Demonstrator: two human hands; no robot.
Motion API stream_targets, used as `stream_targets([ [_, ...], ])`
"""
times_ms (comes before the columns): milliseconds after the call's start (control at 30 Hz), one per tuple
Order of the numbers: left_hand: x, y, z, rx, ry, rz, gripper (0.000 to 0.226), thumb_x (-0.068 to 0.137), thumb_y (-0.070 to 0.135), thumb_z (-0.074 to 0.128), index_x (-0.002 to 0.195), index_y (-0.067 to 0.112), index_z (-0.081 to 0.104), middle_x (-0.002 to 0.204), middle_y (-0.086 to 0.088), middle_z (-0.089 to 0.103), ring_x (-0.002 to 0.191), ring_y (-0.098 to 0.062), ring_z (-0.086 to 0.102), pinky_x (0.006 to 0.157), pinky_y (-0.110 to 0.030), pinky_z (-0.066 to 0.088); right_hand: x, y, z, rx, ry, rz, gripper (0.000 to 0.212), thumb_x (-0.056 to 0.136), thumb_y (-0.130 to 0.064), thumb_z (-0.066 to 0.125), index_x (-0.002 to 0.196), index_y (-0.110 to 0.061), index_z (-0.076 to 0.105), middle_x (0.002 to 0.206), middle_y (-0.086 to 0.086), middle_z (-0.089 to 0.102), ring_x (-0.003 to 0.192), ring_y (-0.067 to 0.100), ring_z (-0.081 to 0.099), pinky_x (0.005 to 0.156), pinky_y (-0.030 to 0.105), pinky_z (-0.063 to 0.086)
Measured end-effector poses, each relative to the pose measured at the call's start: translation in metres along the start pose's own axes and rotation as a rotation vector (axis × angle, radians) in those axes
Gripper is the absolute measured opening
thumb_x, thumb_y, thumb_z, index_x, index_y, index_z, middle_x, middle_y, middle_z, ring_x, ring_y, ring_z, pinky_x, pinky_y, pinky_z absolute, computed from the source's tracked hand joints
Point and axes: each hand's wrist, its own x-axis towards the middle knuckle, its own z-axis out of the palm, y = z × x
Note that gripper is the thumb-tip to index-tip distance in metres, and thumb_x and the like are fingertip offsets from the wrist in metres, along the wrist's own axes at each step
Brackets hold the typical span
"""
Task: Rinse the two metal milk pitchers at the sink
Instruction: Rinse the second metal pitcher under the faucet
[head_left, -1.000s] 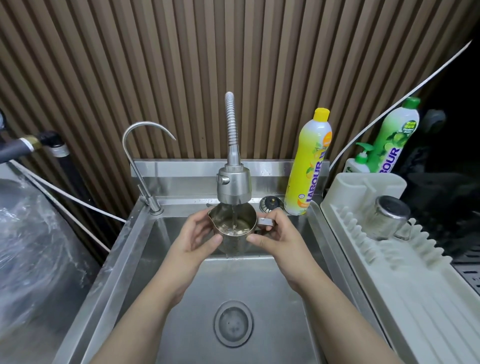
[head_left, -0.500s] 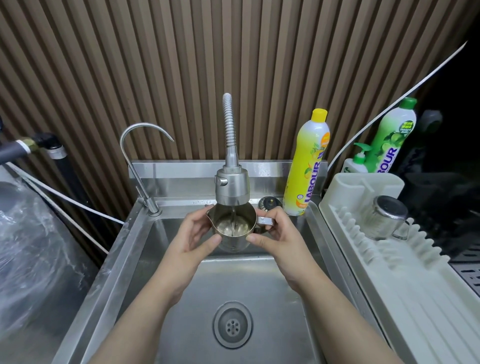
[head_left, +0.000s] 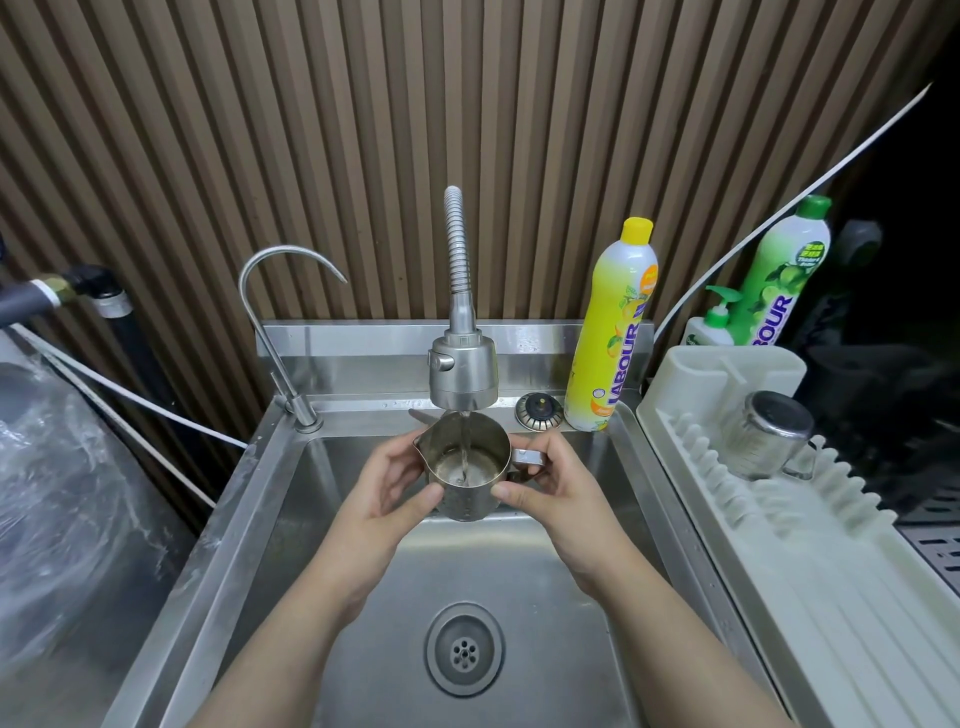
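Observation:
A metal milk pitcher (head_left: 464, 470) stands upright in the air over the steel sink (head_left: 519, 571), right below the flexible spray faucet (head_left: 462, 371). A thin stream of water falls into it. My left hand (head_left: 387, 491) wraps the pitcher's left side by the spout. My right hand (head_left: 558, 493) grips the right side at the handle. A second metal pitcher (head_left: 768, 434) lies upside down on the white drying rack (head_left: 779, 545) to the right of the sink.
A thin gooseneck tap (head_left: 280, 322) stands at the sink's back left. A yellow dish soap bottle (head_left: 613, 332) and a sink plug (head_left: 537, 410) sit on the back ledge. A green bottle (head_left: 779, 275) and a pump bottle (head_left: 711, 325) stand behind the rack. The drain (head_left: 464, 649) is open.
The pitcher and both hands have sunk a little below the faucet head, so the water stream now shows above the rim. The grip is the same.

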Motion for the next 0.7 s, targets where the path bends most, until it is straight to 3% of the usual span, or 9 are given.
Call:
stream_targets([
  [133, 0.0000, 0.0001, -0.0015, -0.014, 0.005, -0.011, 0.051, 0.076, 0.016, 0.066, 0.123, 0.029, 0.053, 0.133, 0.000, 0.060, 0.128, -0.013, 0.053, 0.115, -0.046, 0.033, -0.0006, -0.0002, 0.0001, -0.009, 0.000, -0.001, 0.032, 0.067, -0.017, 0.073, 0.080, -0.044, 0.063, 0.118, -0.005, 0.068, 0.115, 0.033, 0.056, 0.102, 0.057, 0.044],
  [267, -0.0013, -0.0019, 0.0006, -0.014, -0.001, -0.013, 0.050, 0.077, 0.014, 0.065, 0.124, 0.027, 0.053, 0.133, 0.000, 0.061, 0.128, -0.014, 0.053, 0.115, -0.046, 0.033, -0.0016, -0.0009, 0.0001, -0.003, 0.002, 0.001, 0.030, 0.065, -0.020, 0.074, 0.077, -0.045, 0.062, 0.119, 0.008, 0.066, 0.113, 0.040, 0.055, 0.099, 0.060, 0.044],
  [467, -0.0022, -0.0024, 0.0018, -0.021, 0.012, -0.009, 0.052, 0.076, 0.014, 0.066, 0.125, 0.024, 0.052, 0.133, -0.002, 0.061, 0.127, -0.015, 0.054, 0.115, -0.047, 0.033, -0.0023, -0.0008, 0.0006, 0.000, 0.001, -0.006, 0.030, 0.064, -0.023, 0.075, 0.077, -0.046, 0.062, 0.117, 0.004, 0.068, 0.111, 0.040, 0.056, 0.097, 0.061, 0.045],
  [700, -0.0012, -0.0013, -0.0005, -0.012, 0.013, 0.005, 0.060, 0.070, 0.030, 0.072, 0.127, 0.026, 0.053, 0.132, 0.001, 0.061, 0.129, -0.017, 0.052, 0.114, -0.050, 0.032, -0.0012, -0.0016, 0.0007, 0.001, 0.026, -0.004, 0.031, 0.063, -0.023, 0.076, 0.085, -0.042, 0.065, 0.115, 0.008, 0.067, 0.110, 0.040, 0.056, 0.098, 0.060, 0.045],
])
